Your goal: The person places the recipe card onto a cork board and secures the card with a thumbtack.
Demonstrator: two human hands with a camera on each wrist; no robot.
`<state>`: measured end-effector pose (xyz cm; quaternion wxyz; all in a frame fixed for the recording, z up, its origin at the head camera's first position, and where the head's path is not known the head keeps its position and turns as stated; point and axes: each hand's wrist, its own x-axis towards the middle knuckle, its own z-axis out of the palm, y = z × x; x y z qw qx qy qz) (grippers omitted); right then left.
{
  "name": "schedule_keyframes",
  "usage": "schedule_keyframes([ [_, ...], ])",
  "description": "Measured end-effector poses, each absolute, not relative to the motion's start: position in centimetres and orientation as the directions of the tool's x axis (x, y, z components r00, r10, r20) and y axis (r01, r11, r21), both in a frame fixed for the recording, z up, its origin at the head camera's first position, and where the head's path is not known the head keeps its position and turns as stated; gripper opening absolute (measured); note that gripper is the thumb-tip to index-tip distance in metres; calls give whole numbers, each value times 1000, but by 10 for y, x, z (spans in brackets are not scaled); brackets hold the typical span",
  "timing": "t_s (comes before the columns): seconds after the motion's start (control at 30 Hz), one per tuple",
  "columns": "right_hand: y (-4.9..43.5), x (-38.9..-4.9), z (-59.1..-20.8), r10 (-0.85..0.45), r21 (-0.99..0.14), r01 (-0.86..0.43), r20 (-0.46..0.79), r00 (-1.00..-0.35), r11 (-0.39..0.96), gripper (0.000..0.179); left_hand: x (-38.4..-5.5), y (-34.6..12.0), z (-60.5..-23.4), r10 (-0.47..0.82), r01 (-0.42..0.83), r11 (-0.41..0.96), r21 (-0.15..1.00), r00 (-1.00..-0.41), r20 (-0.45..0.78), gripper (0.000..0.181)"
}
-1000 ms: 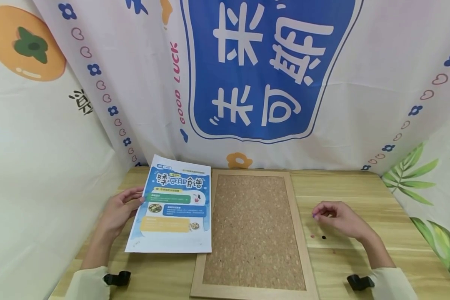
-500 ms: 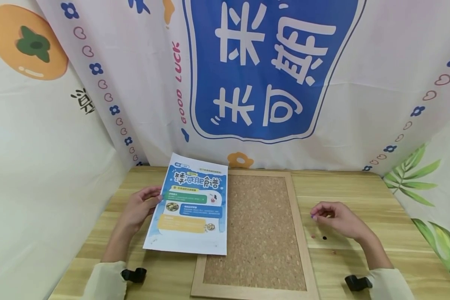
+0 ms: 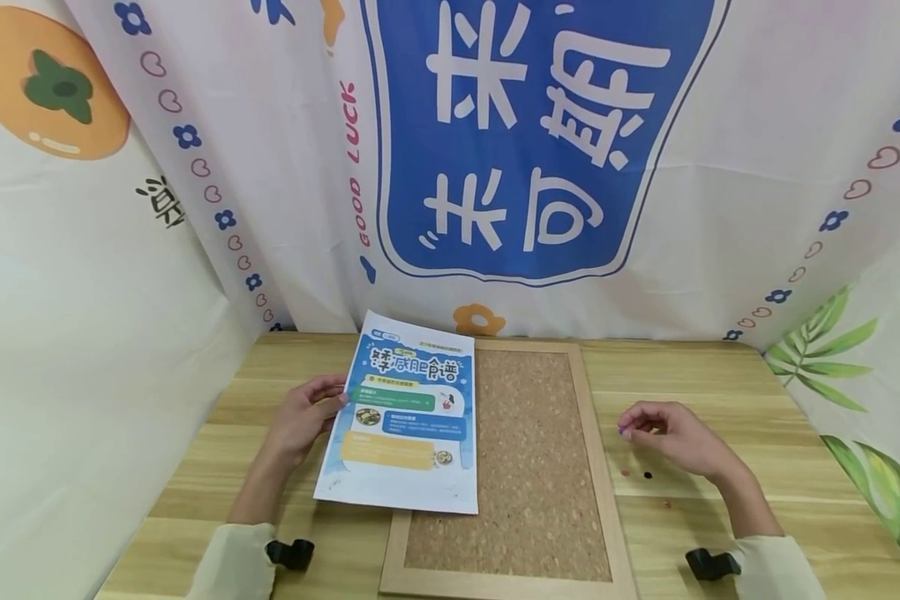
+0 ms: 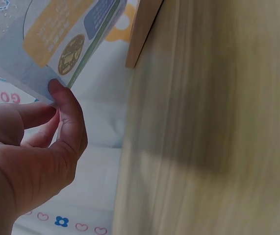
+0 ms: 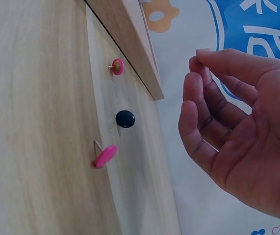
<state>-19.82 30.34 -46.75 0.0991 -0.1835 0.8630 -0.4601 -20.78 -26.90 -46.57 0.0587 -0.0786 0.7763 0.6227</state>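
With thumb and fingers, my left hand [image 3: 300,425] pinches the left edge of a printed paper sheet [image 3: 401,487]. The sheet slants above the left part of a wood-framed cork board [image 3: 543,467]; its blue, green and yellow print faces up. In the left wrist view the pinched edge of the sheet [image 4: 66,32] shows at the fingertips. To the right of the board, my right hand [image 3: 675,437] pinches a tiny purple thing, seemingly a thumbtack [image 3: 622,431], over the table. The right wrist view hides it behind the fingertips.
Near the board's right side lie a pink thumbtack [image 5: 105,156], a black thumbtack [image 5: 125,119] and another pink thumbtack [image 5: 117,66] on the wooden table [image 3: 720,375]. A printed curtain [image 3: 690,250] hangs behind the table.
My left hand has carried the sheet to the right, so it now covers more of the cork board's left part. The right hand has shifted only slightly left.
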Motion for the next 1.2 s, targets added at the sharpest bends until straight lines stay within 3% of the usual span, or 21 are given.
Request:
schedule_keyframes([
  [0.7, 286, -202, -464, -429, -826, -258, 23, -903, 500, 16, -209, -214, -481, -12, -200, 183, 962, -979, -201, 37],
  [1.2, 274, -202, -463, -424, -829, -260, 31, -905, 495, 14, -210, -184, -482, 104, -192, 212, 958, -970, -218, 40],
])
